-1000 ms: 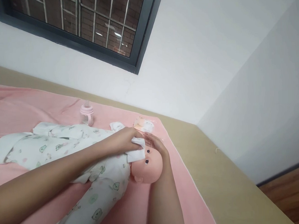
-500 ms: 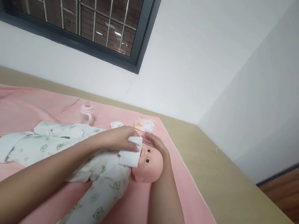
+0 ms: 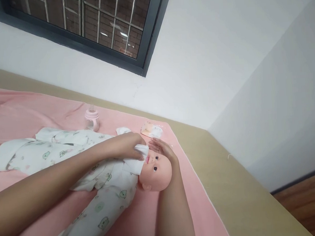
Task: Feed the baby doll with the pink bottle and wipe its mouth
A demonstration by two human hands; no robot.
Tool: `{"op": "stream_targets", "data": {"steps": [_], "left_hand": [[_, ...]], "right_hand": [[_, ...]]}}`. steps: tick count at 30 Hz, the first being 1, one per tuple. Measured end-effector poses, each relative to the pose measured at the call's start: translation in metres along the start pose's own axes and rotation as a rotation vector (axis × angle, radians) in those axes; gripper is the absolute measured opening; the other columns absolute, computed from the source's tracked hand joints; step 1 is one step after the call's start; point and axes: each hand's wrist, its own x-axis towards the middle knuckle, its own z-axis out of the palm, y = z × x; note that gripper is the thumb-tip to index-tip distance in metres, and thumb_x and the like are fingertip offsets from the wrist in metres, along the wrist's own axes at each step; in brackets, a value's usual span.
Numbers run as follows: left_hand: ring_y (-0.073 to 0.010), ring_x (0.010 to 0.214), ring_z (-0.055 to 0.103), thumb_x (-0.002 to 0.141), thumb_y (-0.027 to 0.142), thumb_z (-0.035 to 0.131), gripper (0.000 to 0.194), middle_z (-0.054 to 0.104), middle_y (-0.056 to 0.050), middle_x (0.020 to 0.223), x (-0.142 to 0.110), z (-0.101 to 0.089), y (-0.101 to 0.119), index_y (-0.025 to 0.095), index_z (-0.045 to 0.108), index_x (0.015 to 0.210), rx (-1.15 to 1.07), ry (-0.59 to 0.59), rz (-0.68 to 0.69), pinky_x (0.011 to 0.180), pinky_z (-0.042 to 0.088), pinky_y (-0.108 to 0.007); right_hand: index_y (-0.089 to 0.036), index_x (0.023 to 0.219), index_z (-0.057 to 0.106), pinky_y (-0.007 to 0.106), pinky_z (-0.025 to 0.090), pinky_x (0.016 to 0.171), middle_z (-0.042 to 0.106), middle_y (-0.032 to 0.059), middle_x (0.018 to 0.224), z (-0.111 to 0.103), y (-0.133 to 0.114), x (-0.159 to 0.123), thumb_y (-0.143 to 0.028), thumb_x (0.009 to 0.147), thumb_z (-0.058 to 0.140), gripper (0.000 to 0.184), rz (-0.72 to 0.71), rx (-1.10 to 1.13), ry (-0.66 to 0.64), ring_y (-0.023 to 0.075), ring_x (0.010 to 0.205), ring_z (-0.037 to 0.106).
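Observation:
A baby doll (image 3: 159, 173) lies on its back, its head toward the right, dressed in a white outfit (image 3: 110, 178) with green animal prints. My left hand (image 3: 128, 145) reaches in from the left over the doll's chest. Its thumb and fingers pinch a folded white cloth (image 3: 136, 165) at the doll's chin and neck. The doll's eyes and pink mouth are uncovered. Around the far side of the head curves my right hand (image 3: 163, 149), cupped against it with fingers stretched out; its forearm passes beside the crown.
Beneath the doll is a pink blanket (image 3: 197, 197) on a wooden surface (image 3: 216, 171). A pink baby bottle (image 3: 92, 118) stands beyond the doll's body. A small printed packet (image 3: 151, 130) lies past the head. A wall and barred window (image 3: 109, 21) rise behind.
My left hand has drawn the white cloth slightly left, away from the doll's face toward its neck, so the mouth shows more. My right hand has stayed at the head.

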Motion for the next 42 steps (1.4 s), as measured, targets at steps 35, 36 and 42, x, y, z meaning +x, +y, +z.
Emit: {"op": "stream_targets", "data": {"steps": [35,36,42], "left_hand": [[-0.0211,0.078,0.064,0.073,0.029,0.062,0.018,0.071,0.000,0.082,0.003,0.004,-0.005,0.022,0.074,0.083,-0.139,0.136,0.120,0.069,0.045,-0.025],[-0.0208,0.077,0.064,0.072,0.029,0.062,0.018,0.071,0.000,0.081,0.002,0.005,-0.003,0.022,0.074,0.083,-0.159,0.117,0.116,0.068,0.045,-0.025],[-0.0204,0.075,0.065,0.068,0.023,0.061,0.018,0.071,0.001,0.079,0.005,0.015,0.000,0.023,0.074,0.081,-0.181,0.083,0.112,0.064,0.045,-0.023]], "right_hand": [[-0.016,0.100,0.063,0.029,0.055,0.086,0.071,0.0064,0.092,-0.003,0.000,0.006,-0.022,0.080,0.065,0.021,0.023,0.003,-0.011,0.0163,0.087,0.069],[-0.016,0.100,0.063,0.030,0.055,0.087,0.071,0.0062,0.092,-0.004,0.001,0.006,-0.022,0.080,0.065,0.021,0.024,0.005,-0.019,0.0164,0.088,0.069],[-0.018,0.097,0.062,0.035,0.054,0.091,0.070,0.0064,0.097,-0.006,0.005,0.003,-0.029,0.077,0.068,0.023,0.003,-0.009,-0.059,0.0196,0.095,0.068]]}}
